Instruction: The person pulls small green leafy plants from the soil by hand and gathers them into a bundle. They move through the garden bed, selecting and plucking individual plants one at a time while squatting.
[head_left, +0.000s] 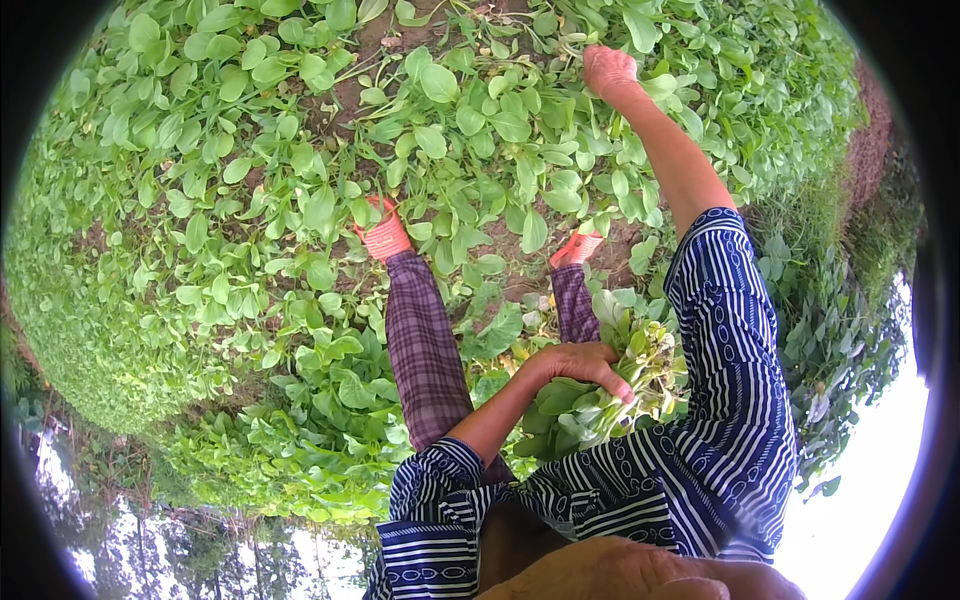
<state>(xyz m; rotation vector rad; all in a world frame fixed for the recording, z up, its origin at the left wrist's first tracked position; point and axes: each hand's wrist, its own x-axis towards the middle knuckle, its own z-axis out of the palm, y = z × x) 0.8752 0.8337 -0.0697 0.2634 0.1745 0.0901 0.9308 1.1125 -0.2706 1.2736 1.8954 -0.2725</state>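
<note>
My left hand (592, 367) clasps a thick bunch of leafy greens (577, 409) close to my body. The bunch's pale stems and root ends (652, 360) point to the right, while its broad leaves hang to the left. My right hand (611, 69) reaches far forward into the growing plants and is closed at their base. Pale stems (574, 39) of a leafy green plant show at its fingers, whose tips are hidden.
Dense leafy greens (435, 142) surround my feet, with patches of brown soil (510, 247) between them. My left shoe (382, 231) and right shoe (576, 247), both orange-pink, stand among the plants. Taller bushy plants (817, 345) grow at the right; trees (202, 559) stand behind.
</note>
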